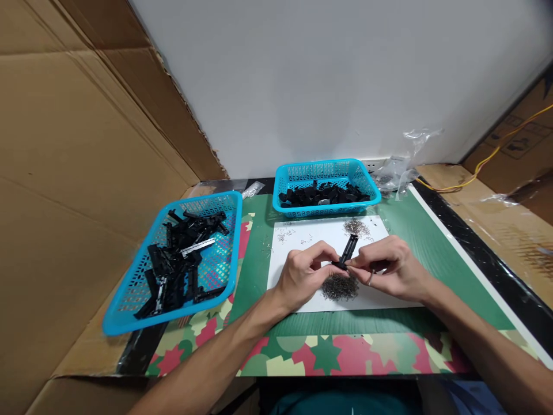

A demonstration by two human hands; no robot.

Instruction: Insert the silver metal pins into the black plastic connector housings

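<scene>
A long black plastic part [349, 249] points up and slightly right between my hands, over a white sheet [287, 259]. My left hand [305, 272] is closed on its lower end, thumb and fingers pinching from the left. From the right, my right hand [389, 266] pinches at the same end, with a small dark object partly hidden in its palm and a thin metal piece by its fingers. Just beneath the fingertips lies a dense pile of small metal pieces [340, 287]. A looser pile [356, 227] rests farther back on the sheet.
A blue basket [237, 248] of long black parts stands at the left. Another blue basket [327, 213] with small black parts is at the back. Clear plastic bags [395, 172] lie at the back right, near a yellow cable [484, 163]. Cardboard [86, 144] walls the left side.
</scene>
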